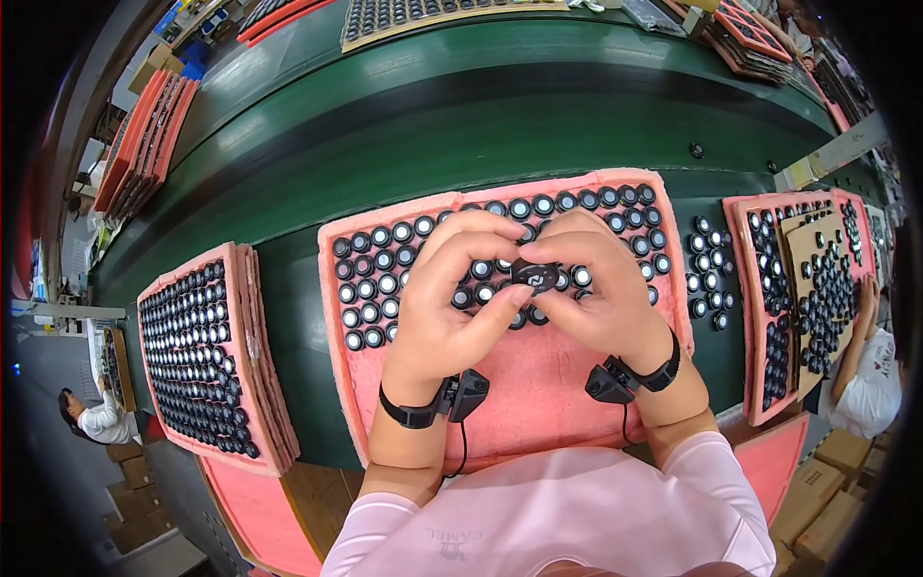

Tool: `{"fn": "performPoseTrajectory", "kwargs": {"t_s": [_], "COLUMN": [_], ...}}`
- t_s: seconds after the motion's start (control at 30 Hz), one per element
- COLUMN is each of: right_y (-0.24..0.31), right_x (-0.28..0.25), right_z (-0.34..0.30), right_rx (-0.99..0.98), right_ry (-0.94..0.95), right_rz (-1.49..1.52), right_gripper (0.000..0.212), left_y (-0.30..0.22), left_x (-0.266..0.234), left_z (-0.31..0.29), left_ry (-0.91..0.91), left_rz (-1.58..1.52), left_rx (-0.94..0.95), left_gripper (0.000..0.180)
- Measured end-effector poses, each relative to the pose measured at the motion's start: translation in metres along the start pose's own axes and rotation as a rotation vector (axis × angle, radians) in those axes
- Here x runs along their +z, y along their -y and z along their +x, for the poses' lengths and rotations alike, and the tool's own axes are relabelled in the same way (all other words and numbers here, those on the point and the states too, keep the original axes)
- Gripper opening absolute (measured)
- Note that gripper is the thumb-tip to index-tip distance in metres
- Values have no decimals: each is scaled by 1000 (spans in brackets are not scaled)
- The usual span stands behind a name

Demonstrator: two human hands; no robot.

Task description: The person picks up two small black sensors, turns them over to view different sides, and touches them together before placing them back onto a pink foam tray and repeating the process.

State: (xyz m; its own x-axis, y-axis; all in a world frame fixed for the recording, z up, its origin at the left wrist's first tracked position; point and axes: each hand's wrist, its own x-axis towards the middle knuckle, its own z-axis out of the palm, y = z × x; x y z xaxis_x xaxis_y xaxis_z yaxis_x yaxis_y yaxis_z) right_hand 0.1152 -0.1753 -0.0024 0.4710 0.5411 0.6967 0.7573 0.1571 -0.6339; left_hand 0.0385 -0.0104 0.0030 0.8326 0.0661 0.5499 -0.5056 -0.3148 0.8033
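Observation:
A small black round piece (535,278) with a white mark on its face is pinched between my two hands. My left hand (461,298) grips it from the left with thumb and fingers. From the right, my right hand (596,284) closes on its other edge. Both hands are above a pink foam tray (481,404), which bears rows of black round pieces (382,236) with pale centres. My hands hide some of these pieces. The near part of the tray shows bare pink foam. Each wrist wears a black strap with a small device.
On the left stands a stack of filled pink trays (264,385). Loose round pieces (711,282) lie on the green bench to the right, before more trays (760,404). A co-worker's hand (867,303) is at a brown board (817,327). A green conveyor belt (461,106) runs behind.

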Motion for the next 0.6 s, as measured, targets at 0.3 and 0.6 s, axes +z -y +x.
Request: {"fn": "performPoseTrajectory", "kwargs": {"t_s": [0.3, 0.6], "right_y": [5, 3], "right_x": [1, -5], "right_z": [-5, -7], "right_rx": [41, 94], "right_ry": [-15, 5], "right_rz": [117, 298], "right_gripper": [40, 27], "left_y": [-2, -9], "left_x": [2, 1], "left_z": [-2, -3], "left_ry": [-32, -56], "left_rz": [-29, -6], "left_rx": [54, 127], "left_gripper": [26, 21]}}
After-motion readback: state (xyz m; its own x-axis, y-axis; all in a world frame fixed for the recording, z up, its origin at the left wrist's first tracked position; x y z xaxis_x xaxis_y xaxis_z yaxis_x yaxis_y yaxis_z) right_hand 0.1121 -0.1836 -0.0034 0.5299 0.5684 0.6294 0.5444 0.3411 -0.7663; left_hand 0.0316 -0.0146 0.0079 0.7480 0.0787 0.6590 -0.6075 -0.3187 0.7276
